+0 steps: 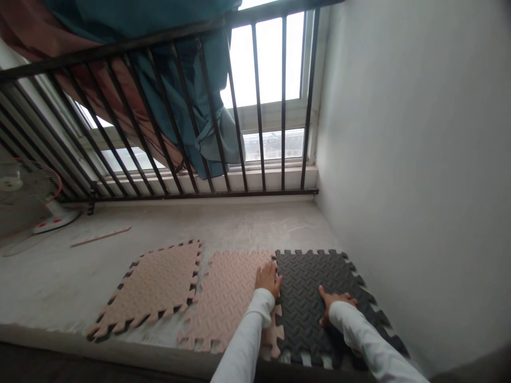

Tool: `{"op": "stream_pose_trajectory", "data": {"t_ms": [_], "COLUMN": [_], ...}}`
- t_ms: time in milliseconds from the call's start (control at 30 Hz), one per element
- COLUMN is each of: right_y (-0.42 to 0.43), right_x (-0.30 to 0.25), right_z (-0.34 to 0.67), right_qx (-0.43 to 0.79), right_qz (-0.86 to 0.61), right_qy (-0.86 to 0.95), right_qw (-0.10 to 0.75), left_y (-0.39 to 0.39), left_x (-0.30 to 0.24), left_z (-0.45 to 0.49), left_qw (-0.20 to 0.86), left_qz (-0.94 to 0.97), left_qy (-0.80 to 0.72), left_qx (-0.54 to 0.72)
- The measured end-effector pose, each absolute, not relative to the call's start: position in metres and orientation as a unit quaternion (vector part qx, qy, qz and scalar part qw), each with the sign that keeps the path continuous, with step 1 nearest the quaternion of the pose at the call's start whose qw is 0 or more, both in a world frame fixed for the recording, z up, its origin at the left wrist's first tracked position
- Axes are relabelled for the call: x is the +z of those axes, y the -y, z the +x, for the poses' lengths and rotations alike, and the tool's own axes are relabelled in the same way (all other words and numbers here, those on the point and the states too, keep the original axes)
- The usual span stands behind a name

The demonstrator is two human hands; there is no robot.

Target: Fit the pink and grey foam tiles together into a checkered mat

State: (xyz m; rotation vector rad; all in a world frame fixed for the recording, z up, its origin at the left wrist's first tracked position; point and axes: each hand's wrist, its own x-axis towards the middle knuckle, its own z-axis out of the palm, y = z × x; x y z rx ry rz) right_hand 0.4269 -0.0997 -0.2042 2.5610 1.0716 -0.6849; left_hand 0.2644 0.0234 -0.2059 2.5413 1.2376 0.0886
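Two foam mat tiles with toothed edges lie side by side on a pale ledge: a pink foam mat tile [223, 298] and a black foam mat tile [303, 314]. Their teeth meet along a seam, joined at least in part. On the pink tile, close to this seam, rests my left hand [268, 279], its fingers spread and pressing down. My right hand [336, 304] lies on the black tile with the fingers apart, holding nothing. A tan foam mat tile [159, 287] sits apart to the left, turned at an angle, with a gap before the pink one.
A white wall [419, 159] rises along the right. Behind the ledge [80, 287] stand a dark metal railing [199, 196] and a window with a blue and pink curtain [179, 106]. At left are a fan [58, 219] and a thin reddish strip [101, 237].
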Motion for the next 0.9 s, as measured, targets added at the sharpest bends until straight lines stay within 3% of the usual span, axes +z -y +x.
{"op": "stream_pose_trajectory", "data": {"t_ms": [133,600,900], "right_y": [0.101,0.103,0.102], "right_x": [-0.204,-0.187,-0.187], "right_z": [0.426,0.416,0.42], "right_qx": [-0.259,-0.243,-0.249], "right_qz": [0.881,0.894,0.874], "right_qy": [-0.367,-0.333,-0.375], "right_qw": [0.15,0.178,0.182], "left_y": [-0.043,-0.046,-0.052], "left_x": [-0.209,-0.218,-0.208], "left_z": [0.28,0.284,0.291], "left_qw": [0.137,0.128,0.186], "left_qz": [0.87,0.916,0.93], "left_qy": [-0.473,-0.381,-0.317], "left_qx": [0.02,0.005,-0.017]}}
